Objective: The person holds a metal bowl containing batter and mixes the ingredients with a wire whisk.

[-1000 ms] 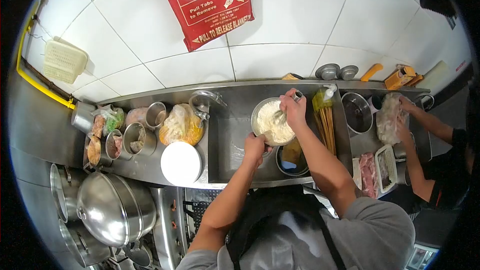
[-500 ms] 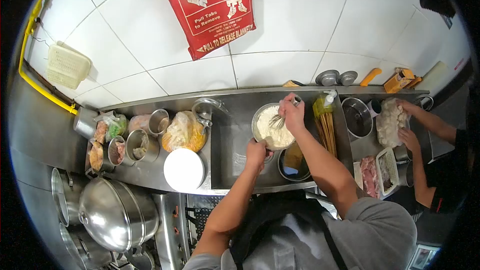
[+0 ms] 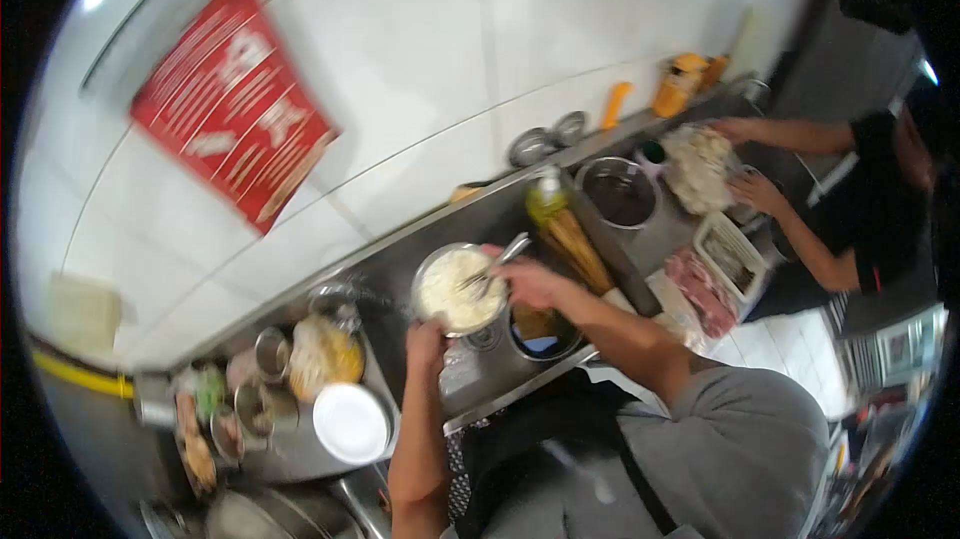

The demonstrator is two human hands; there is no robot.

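A metal bowl [image 3: 417,279] of white, flour-like powder [image 3: 450,284] is over the sink [image 3: 470,369]. My left hand [image 3: 427,341] grips the bowl's near-left rim. At the bowl's right side my right hand [image 3: 530,284] is closed around a wire whisk [image 3: 513,247]; its wires dip into the powder and its handle sticks out past my fingers. Just below my right hand stands a round pot [image 3: 518,344] with brownish contents and something light blue in it, partly covered by my forearm. The picture is blurred by motion.
Left of the sink are a white round lid [image 3: 350,424], a bag of yellow food [image 3: 325,359] and several metal pots. Right of it are a dark-filled pot [image 3: 618,194], raw meat [image 3: 700,289] and a white basket [image 3: 730,254]. A co-worker's hands [image 3: 750,184] touch a bagged pale food [image 3: 697,169].
The view has turned and swung to the right, so everything appears tilted. The whisk now leans more sideways across the bowl's rim. Both my hands keep their hold.
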